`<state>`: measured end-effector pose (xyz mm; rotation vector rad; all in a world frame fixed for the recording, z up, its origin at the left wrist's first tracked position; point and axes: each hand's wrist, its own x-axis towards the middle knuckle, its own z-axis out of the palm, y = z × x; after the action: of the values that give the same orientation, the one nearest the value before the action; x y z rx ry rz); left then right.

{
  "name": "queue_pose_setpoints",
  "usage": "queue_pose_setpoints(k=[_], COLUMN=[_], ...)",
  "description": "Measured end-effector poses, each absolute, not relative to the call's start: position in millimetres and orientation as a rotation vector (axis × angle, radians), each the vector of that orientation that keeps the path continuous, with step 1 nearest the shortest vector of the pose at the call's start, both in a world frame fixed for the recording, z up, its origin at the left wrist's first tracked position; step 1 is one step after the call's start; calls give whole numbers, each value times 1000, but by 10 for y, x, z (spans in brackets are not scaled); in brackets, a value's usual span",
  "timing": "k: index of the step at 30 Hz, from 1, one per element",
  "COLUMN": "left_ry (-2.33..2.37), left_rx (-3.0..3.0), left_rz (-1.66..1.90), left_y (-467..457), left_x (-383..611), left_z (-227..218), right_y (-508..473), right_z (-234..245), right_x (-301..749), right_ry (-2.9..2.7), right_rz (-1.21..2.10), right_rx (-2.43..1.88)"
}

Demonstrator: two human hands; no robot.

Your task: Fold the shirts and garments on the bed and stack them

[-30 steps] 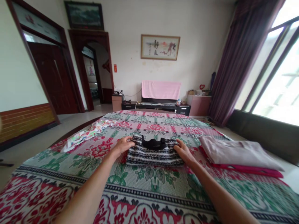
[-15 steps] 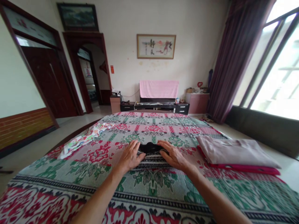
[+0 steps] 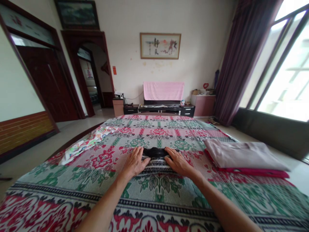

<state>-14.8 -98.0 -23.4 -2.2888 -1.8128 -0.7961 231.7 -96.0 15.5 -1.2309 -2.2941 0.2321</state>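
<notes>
"What are we pressing on?"
"A folded knit garment point(image 3: 158, 166), striped black and white, its far edge black, on the flowered cloth point(image 3: 159, 138), between our left hand point(image 3: 135, 162) and right hand point(image 3: 180, 162)."
"Our fingers?"
"Slightly apart, thumbs spread."
"The black cabinet point(image 3: 131, 110)?"
"Its drawers point(image 3: 187, 109) look closed, contents hidden from us."

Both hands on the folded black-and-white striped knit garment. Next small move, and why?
I'd probably tuck the fingers under both ends of the folded black-and-white striped knit garment: it looks compactly folded, and the bare left hand and bare right hand rest on opposite sides, with no fingers visible beneath it.
</notes>
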Motion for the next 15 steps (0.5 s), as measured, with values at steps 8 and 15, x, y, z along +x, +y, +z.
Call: queue_pose_setpoints(k=[8,15], left_ry=[-1501,-1441], left_rx=[-2322,-2535], left_rz=[-1000,-1105], left_y=[-1141,-1166], left_x=[10,195], left_z=[139,92], right_y=[-792,-699], right_z=[163,151], right_x=[2493,2618], right_ry=[-2033,-2100], right_rz=[170,139], right_rx=[-1271,-1473])
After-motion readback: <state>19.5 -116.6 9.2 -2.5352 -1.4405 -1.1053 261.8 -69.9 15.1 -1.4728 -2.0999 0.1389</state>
